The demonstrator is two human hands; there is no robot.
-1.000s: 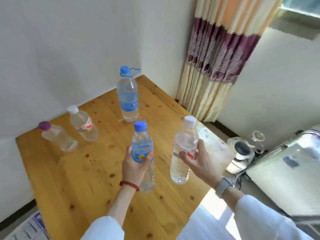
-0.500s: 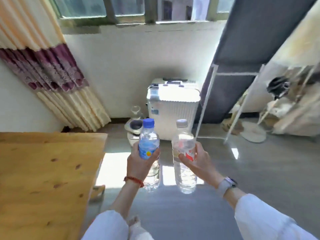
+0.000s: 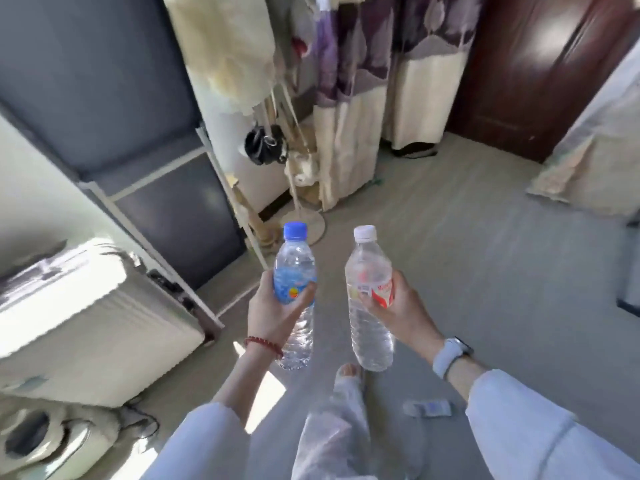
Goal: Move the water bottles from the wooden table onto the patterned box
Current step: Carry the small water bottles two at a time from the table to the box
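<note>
My left hand (image 3: 273,313) grips a clear water bottle with a blue cap and blue label (image 3: 295,271), held upright over the floor. My right hand (image 3: 401,311) grips a second clear bottle with a white cap and red-and-white label (image 3: 369,271), also upright, a little to the right of the first. Both bottles hang in the air at chest height. Neither the wooden table nor the patterned box is in view.
A white suitcase (image 3: 79,317) stands at the left by a grey fabric wardrobe (image 3: 138,133). A coat stand (image 3: 298,188) with hanging clothes and a purple-and-cream curtain (image 3: 363,98) lie ahead, a dark door (image 3: 540,64) at the far right. A small flat object (image 3: 427,407) lies on the floor.
The view has swung right, away from the wooden table, past the window and suitcase toward the wardrobe, curtain and door. Both hands kept hold of their bottles throughout.
</note>
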